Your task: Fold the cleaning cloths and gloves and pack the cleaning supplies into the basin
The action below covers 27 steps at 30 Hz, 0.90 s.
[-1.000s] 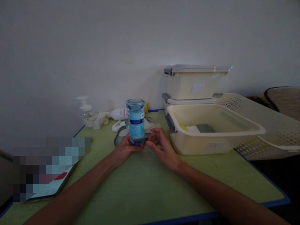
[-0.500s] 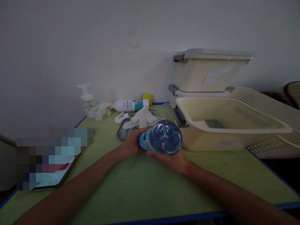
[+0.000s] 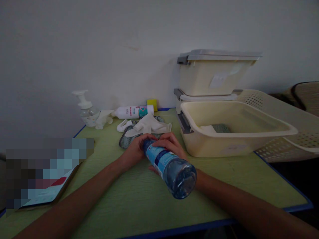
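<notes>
Both hands hold a clear plastic bottle (image 3: 161,162) with a blue label, tilted so its base points toward me and to the right. My left hand (image 3: 136,147) is closed around the far, neck end; the cap is hidden by the fingers. My right hand (image 3: 171,146) wraps the bottle's label from the right side, with fingers over the top. Just beyond the hands lie a pair of white gloves (image 3: 149,126) on a grey mesh cloth (image 3: 124,141). A white plastic clip-like piece (image 3: 123,125) rests beside them.
Against the wall lie a white bottle (image 3: 134,112) and a yellow sponge (image 3: 152,104). At left stand a pump bottle (image 3: 87,113) and a partly blurred tablet-like device (image 3: 45,196). An open cream bin (image 3: 214,146), lidded box (image 3: 201,76) and perforated basket (image 3: 279,113) occupy the right.
The bottle has tipped: its base has swung down toward me, showing more of the label. My right hand has shifted up over the bottle's side. The view has moved slightly right.
</notes>
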Tool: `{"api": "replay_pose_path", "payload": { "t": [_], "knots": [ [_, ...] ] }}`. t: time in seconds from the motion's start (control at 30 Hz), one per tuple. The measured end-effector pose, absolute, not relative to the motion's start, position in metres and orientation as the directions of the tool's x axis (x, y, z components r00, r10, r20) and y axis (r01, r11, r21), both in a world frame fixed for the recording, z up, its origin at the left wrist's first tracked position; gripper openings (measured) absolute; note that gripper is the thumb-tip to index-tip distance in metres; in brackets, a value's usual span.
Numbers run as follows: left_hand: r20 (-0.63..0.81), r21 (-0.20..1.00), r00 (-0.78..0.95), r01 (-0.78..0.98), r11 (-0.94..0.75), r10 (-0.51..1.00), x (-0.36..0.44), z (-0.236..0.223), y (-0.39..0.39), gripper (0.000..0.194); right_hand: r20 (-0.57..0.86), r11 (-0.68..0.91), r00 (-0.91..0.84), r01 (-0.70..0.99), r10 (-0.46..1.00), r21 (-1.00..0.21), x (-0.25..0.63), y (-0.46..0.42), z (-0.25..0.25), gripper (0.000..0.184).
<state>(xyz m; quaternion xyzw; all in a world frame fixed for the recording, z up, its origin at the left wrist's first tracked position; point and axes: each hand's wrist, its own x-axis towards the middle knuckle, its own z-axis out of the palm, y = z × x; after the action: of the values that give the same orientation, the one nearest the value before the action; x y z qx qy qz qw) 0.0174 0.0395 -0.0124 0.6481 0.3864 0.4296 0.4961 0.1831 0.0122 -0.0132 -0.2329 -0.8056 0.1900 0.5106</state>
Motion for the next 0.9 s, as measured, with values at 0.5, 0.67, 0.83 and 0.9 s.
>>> {"api": "replay_pose_path", "payload": {
  "t": [0.5, 0.67, 0.83, 0.9],
  "knots": [
    [0.231, 0.914, 0.32, 0.253, -0.318, 0.919, 0.0185, -0.0122, 0.0411, 0.034, 0.763, 0.848, -0.383, 0.122, 0.52, -0.516, 0.1832, 0.0161, -0.0126, 0.035],
    [0.291, 0.863, 0.345, 0.308, -0.401, 0.892, 0.0181, -0.0147, 0.043, 0.037, 0.771, 0.835, -0.342, 0.088, 0.537, -0.543, 0.1824, 0.0199, -0.0181, 0.032],
    [0.299, 0.852, 0.306, 0.341, -0.397, 0.904, 0.0182, -0.0135, 0.0416, 0.04, 0.761, 0.816, -0.316, 0.085, 0.566, -0.572, 0.18, 0.0196, -0.0203, 0.028],
    [0.274, 0.887, 0.3, 0.288, -0.361, 0.914, 0.0182, -0.0143, 0.0415, 0.046, 0.762, 0.817, -0.317, 0.079, 0.564, -0.572, 0.1802, 0.0195, -0.02, 0.027]
  ]
}}
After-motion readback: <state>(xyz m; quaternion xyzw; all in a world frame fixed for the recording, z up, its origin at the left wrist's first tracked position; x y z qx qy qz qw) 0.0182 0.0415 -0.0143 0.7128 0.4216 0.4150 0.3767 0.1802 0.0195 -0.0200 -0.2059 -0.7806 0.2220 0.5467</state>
